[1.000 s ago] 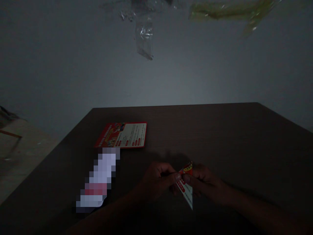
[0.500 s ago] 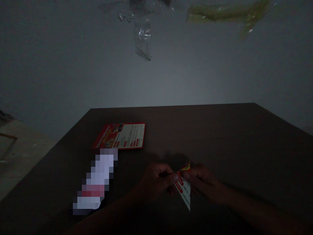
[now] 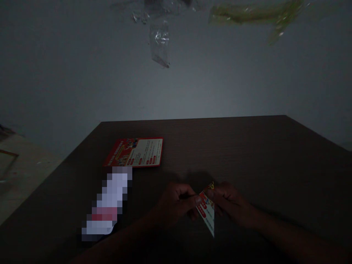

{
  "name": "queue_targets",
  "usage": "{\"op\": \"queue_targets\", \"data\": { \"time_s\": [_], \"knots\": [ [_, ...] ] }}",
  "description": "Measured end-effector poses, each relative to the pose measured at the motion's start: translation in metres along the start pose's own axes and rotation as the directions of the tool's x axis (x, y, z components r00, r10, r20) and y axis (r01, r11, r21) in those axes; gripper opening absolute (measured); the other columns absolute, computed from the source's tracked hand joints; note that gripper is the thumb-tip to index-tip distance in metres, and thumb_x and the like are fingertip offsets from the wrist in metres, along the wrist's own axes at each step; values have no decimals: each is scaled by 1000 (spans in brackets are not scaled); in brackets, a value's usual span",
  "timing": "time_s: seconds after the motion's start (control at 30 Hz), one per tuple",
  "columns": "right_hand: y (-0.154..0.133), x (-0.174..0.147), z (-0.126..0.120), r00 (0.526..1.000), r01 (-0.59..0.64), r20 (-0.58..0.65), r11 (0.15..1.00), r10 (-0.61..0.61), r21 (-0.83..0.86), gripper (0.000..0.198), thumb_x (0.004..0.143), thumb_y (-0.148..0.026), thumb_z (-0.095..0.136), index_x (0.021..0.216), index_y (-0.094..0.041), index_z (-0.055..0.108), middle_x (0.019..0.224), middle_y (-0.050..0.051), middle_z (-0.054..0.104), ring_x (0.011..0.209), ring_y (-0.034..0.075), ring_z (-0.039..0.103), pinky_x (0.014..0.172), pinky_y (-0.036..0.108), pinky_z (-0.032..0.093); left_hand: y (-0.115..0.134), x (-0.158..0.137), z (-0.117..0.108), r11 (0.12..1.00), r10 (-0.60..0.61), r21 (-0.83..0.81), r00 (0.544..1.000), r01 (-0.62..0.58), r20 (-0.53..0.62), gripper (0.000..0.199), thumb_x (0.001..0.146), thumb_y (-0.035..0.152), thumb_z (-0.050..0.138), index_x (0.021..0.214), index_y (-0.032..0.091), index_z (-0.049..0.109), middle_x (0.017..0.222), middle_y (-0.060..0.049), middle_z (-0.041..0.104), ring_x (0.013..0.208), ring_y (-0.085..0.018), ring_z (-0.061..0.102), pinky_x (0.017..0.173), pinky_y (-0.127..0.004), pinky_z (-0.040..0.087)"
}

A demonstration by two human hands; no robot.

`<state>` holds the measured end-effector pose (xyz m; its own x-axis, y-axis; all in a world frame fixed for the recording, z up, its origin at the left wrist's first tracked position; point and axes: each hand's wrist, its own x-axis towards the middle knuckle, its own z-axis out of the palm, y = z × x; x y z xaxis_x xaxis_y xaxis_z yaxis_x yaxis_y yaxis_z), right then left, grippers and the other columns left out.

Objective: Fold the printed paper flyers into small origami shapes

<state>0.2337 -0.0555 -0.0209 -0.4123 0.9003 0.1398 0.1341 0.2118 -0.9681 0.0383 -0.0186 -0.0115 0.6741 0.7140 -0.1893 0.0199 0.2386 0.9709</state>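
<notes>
Between my two hands is a folded paper leaflet (image 3: 206,212), printed in red, white and yellow. It is a narrow triangle with its long point toward me. My left hand (image 3: 178,203) pinches its left edge between thumb and fingers. On the upper right, my right hand (image 3: 231,203) grips the paper near its top corner, thumb on the front. Some fingers of both hands are hidden behind the paper. Farther off to the left lies a stack of similar red and white leaflets (image 3: 145,152), apart from my hands.
A pixelated, pale, long object (image 3: 110,201) lies left of my left forearm. The dark wood-grain table (image 3: 220,143) meets a grey wall (image 3: 220,80) at its far edge. A clear plastic bag (image 3: 160,44) and yellow tape (image 3: 247,14) are on the wall.
My right thumb has shifted slightly up and right along the paper, and more of the print below it shows. The top corner's fold looks a little different. My left hand stays put.
</notes>
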Motion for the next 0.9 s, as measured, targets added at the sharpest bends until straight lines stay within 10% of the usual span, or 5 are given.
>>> {"op": "queue_targets", "data": {
  "time_s": [0.9],
  "knots": [
    [0,0,1,996,-71,-52,996,73,45,53,95,-48,35,56,-15,51,48,-3,44,43,6,39,42,19,28,-1,-1,0,1000,-2,-19,1000,2,18,33,77,41,67,69,10,61,60,-5,67,47,-9,58,46,-18,45]
  ]
}}
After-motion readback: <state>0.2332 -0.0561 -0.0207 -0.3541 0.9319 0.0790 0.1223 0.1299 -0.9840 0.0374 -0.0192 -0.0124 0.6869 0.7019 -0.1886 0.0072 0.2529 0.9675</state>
